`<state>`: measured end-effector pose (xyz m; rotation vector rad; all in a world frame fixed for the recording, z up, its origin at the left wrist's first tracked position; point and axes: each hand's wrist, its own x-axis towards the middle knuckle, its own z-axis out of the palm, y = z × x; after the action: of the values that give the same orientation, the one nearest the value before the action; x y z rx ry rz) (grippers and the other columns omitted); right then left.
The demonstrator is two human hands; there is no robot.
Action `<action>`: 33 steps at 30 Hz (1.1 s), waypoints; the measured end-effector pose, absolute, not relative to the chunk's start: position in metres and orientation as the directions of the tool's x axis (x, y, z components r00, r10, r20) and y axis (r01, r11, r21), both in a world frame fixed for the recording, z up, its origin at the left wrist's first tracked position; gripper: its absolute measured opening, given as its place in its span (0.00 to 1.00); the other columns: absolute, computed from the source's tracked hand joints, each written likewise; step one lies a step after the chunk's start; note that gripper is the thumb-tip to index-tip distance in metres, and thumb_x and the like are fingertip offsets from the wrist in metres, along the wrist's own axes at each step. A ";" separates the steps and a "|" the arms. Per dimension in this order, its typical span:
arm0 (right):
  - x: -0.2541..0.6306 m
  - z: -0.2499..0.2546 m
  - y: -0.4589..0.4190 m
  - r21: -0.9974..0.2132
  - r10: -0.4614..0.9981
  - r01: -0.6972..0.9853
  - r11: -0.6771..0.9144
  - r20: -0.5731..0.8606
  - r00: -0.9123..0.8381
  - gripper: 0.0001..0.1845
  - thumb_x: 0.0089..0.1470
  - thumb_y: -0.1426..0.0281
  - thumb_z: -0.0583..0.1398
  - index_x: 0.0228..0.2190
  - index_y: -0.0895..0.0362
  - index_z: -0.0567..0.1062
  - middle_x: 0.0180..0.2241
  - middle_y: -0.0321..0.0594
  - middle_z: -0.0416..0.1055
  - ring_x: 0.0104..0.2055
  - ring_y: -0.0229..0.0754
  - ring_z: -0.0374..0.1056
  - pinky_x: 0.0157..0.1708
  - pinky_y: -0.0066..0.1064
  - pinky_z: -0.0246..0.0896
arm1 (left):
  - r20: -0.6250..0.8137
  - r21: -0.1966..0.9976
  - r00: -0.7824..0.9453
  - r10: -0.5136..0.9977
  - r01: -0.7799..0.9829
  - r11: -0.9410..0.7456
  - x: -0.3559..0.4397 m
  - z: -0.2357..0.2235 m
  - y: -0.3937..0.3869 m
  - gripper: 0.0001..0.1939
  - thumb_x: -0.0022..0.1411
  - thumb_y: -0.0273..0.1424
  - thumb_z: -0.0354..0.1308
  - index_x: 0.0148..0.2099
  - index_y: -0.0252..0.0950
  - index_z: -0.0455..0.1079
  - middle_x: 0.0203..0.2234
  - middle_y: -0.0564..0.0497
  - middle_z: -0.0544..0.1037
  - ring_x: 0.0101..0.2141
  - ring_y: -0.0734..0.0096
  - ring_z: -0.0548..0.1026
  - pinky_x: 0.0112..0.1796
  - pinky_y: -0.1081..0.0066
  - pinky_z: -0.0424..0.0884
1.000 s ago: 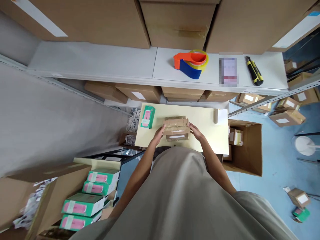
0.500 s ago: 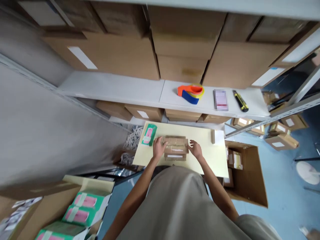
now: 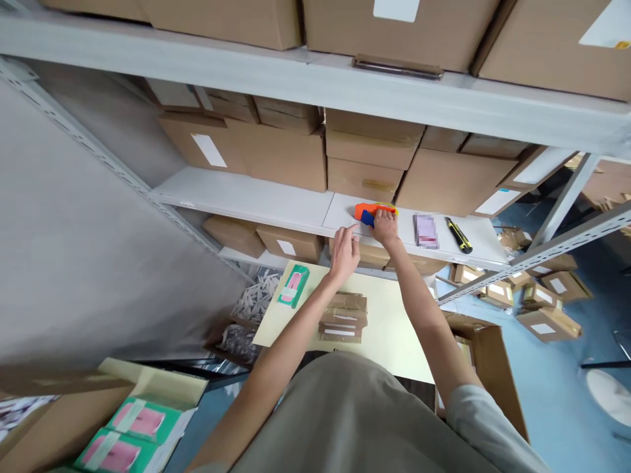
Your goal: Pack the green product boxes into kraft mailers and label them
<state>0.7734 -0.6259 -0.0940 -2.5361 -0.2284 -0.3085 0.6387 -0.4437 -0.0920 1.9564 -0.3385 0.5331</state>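
My right hand (image 3: 385, 225) is closed around an orange and blue tape dispenser (image 3: 363, 213) with yellow tape, at the shelf's front edge. Just left of it, my left hand (image 3: 346, 251) is raised with fingers apart and holds nothing; one fingertip comes close to the dispenser. Below, on the pale yellow table (image 3: 389, 328), lies a small brown cardboard box (image 3: 344, 316) with its flaps folded out and white labels on it. A green and pink package (image 3: 293, 286) rests at the table's left side.
A blurred lilac card-like item (image 3: 426, 231) and a yellow-black box cutter (image 3: 459, 236) lie on the white shelf (image 3: 246, 197). Cardboard boxes (image 3: 362, 177) line the shelves. An open carton (image 3: 497, 374) stands right of the table; green packages (image 3: 133, 427) fill another at lower left.
Both hands have left the cardboard box and risen to the shelf. My right hand has taken hold of the tape dispenser. The view has tilted up, showing the upper shelf.
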 end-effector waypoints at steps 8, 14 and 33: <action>0.780 -0.084 -0.635 -0.378 0.063 0.101 -0.920 0.112 0.992 0.31 0.67 0.61 0.65 0.61 0.68 0.67 0.58 0.76 0.75 0.66 0.73 0.69 0.72 0.69 0.51 | 0.406 0.834 0.914 0.004 -0.368 -0.412 0.584 -0.145 -0.448 0.22 0.70 0.20 0.54 0.62 0.38 0.77 0.44 0.41 0.78 0.51 0.52 0.77 0.59 0.55 0.72; 0.685 -0.103 -0.636 -0.595 -0.025 0.163 -0.787 0.294 0.956 0.36 0.68 0.47 0.64 0.60 0.63 0.69 0.55 0.67 0.79 0.60 0.66 0.75 0.65 0.62 0.66 | 0.314 0.893 0.938 0.144 -0.240 -0.380 0.528 -0.165 -0.435 0.14 0.71 0.24 0.59 0.55 0.39 0.79 0.37 0.48 0.82 0.46 0.59 0.79 0.55 0.60 0.76; 0.464 -0.196 -0.577 -0.939 0.135 -0.330 0.101 -0.316 0.939 0.35 0.50 0.39 0.75 0.42 0.54 0.79 0.39 0.41 0.83 0.42 0.48 0.78 0.47 0.41 0.79 | 0.144 0.863 0.986 -0.079 -0.164 -0.478 0.415 -0.194 -0.404 0.07 0.76 0.31 0.60 0.51 0.40 0.79 0.46 0.45 0.84 0.49 0.59 0.81 0.55 0.60 0.78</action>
<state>0.4644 -0.5773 -0.1964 -1.4309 0.1642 0.3454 0.4150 -0.4043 -0.1941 2.0707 -0.1710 0.1011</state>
